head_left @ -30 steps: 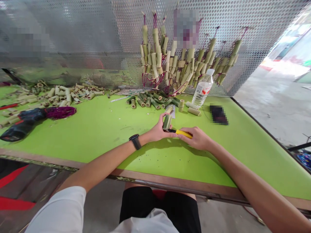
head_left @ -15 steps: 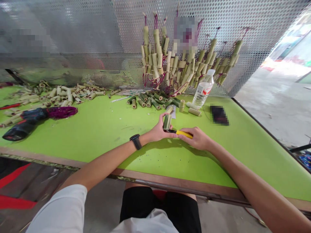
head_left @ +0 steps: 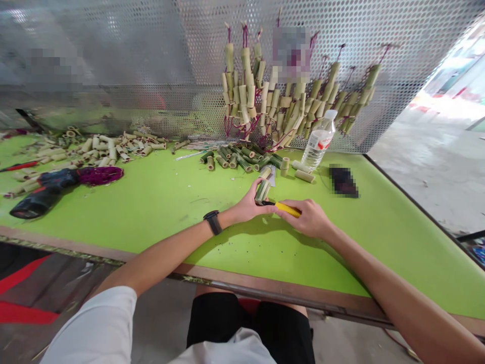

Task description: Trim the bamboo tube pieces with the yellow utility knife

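My left hand (head_left: 248, 205) is closed around a short bamboo piece (head_left: 262, 191), striped green and pale, tilted with its top to the right. In my right hand (head_left: 308, 217) is a yellow utility knife (head_left: 288, 209), gripped by its handle. The knife's dark front end meets the lower end of the bamboo, close to my left thumb. How far the blade touches the bamboo is hidden. Just beyond my left hand a pale bamboo piece (head_left: 265, 173) lies by a whitish flat strip.
Several green bamboo pieces (head_left: 242, 157) lie behind my hands, with a water bottle (head_left: 319, 141) to their right. A blurred dark object (head_left: 343, 181) lies farther right. Leftward are a cordless drill (head_left: 45, 189), purple cord (head_left: 100, 175) and a bamboo pile (head_left: 109, 146). Strung bamboo (head_left: 246, 96) hangs on the mesh.
The bamboo in my left hand has tipped to the right at its top. Both hands keep their grips, almost in place. The whole view has shifted slightly.
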Demonstrator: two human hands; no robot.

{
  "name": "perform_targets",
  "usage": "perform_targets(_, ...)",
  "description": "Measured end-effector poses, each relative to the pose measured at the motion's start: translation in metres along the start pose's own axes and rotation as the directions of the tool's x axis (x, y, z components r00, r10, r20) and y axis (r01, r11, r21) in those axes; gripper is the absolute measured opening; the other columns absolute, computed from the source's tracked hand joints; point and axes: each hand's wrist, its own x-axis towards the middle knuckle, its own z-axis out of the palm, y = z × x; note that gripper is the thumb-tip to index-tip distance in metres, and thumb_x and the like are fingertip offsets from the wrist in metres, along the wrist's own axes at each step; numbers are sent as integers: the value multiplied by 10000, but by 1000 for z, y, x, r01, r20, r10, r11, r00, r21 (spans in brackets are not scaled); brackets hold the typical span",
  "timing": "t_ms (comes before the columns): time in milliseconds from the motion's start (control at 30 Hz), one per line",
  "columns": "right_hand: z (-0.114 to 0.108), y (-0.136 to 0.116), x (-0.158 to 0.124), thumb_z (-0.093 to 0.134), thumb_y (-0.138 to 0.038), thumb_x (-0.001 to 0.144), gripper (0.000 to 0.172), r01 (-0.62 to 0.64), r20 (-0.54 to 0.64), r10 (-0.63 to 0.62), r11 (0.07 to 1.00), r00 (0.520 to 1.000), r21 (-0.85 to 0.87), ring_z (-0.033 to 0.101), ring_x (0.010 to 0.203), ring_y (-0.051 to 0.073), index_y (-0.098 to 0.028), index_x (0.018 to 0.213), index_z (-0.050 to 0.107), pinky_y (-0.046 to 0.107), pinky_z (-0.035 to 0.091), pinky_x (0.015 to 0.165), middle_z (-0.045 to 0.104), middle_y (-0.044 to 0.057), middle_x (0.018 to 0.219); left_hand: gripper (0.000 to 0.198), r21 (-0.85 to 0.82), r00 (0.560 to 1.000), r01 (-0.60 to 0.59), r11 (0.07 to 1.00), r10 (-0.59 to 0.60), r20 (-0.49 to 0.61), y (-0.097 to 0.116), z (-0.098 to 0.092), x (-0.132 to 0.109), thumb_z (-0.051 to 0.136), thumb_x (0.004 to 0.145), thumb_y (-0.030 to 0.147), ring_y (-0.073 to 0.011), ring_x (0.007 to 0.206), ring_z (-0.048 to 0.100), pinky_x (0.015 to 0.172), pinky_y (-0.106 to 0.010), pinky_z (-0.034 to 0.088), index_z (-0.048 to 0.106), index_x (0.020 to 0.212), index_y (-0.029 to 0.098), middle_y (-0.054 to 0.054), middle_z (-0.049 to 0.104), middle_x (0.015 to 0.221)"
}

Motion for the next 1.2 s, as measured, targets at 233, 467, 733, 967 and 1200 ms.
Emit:
perform_targets(233, 2, 0, 2, 546, -653, 1023, 590, -63, -135, 55, 996, 989, -57, 587, 570, 202, -204, 1218, 877, 324, 380, 587, 802, 99, 788, 1151, -18, 988, 113, 993, -114, -100, 2, 11, 0, 1040, 711, 558, -113, 689, 547, 659, -295, 462, 378, 1602, 252, 12, 635, 935)
perform_targets(467, -1, 3, 1, 515, -702, 1036, 601, 46, 3, -46, 999, 999, 5, 521, 540, 164, -201, 1007, 845, 309, 356, 577, 710, 45, 678, 1254, -63, 995, 39, 997, -45, -91, 3, 11, -2, 1098, 604, 460, -134, 824, 586, 770, -301, 493, 317, 1564, 261, 50, 598, 945)
perform_targets(733, -4, 0, 1, 470, -788, 1032, 717, 19, 45, -21, 998, 999, 53, 497, 552, 155, -181, 975, 845, 308, 351, 574, 682, 35, 666, 1253, -59, 999, -20, 998, 17, -45, 0, 10, -2, 1078, 647, 467, -108, 773, 545, 750, -292, 475, 282, 1595, 270, 64, 571, 942)
perform_targets(967, -1, 0, 2, 518, -768, 1016, 672, -46, -44, 46, 999, 998, 9, 574, 567, 190, -209, 1054, 889, 317, 377, 578, 747, 68, 699, 1138, 1, 992, 6, 1000, -5, -123, -4, 10, 1, 1046, 705, 538, -165, 837, 606, 775, -315, 525, 390, 1597, 275, 5, 613, 974)
perform_targets(1200, -3, 10, 6, 542, -731, 998, 687, -129, -259, 120, 991, 958, -19, 567, 526, 193, -169, 1191, 885, 318, 385, 552, 778, 102, 743, 1063, 49, 993, 45, 998, -39, -114, -4, 12, 0, 1024, 711, 602, -167, 781, 579, 712, -304, 484, 449, 1549, 293, 10, 607, 903)
